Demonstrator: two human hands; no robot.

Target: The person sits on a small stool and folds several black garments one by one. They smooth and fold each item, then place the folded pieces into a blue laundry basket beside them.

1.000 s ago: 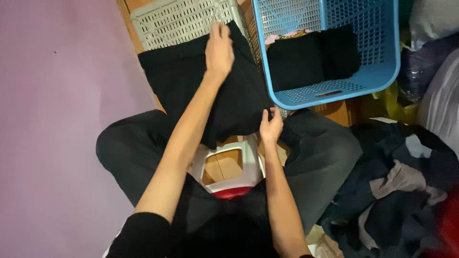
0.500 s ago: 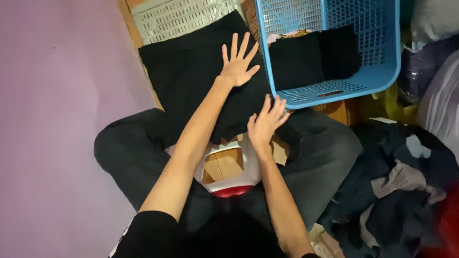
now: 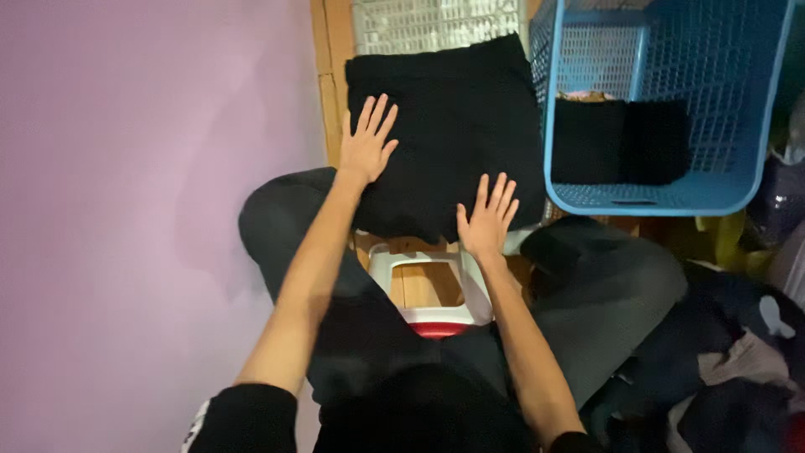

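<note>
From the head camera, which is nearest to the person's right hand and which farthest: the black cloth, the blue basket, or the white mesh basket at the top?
1. Black cloth: the right hand lies flat on its near edge.
2. Blue basket: to the hand's right, holding dark folded clothes.
3. White mesh basket: farthest, beyond the cloth at the top.

The black garment (image 3: 453,126) is soft, matt cloth, and both the left hand (image 3: 366,147) and the right hand (image 3: 486,222) lie flat on it. The blue basket (image 3: 662,197) is glossy perforated plastic (as is the white basket (image 3: 432,21) behind). The floorboards (image 3: 325,75) look like smooth wood, and the wall (image 3: 142,168) is matt lilac.
</note>
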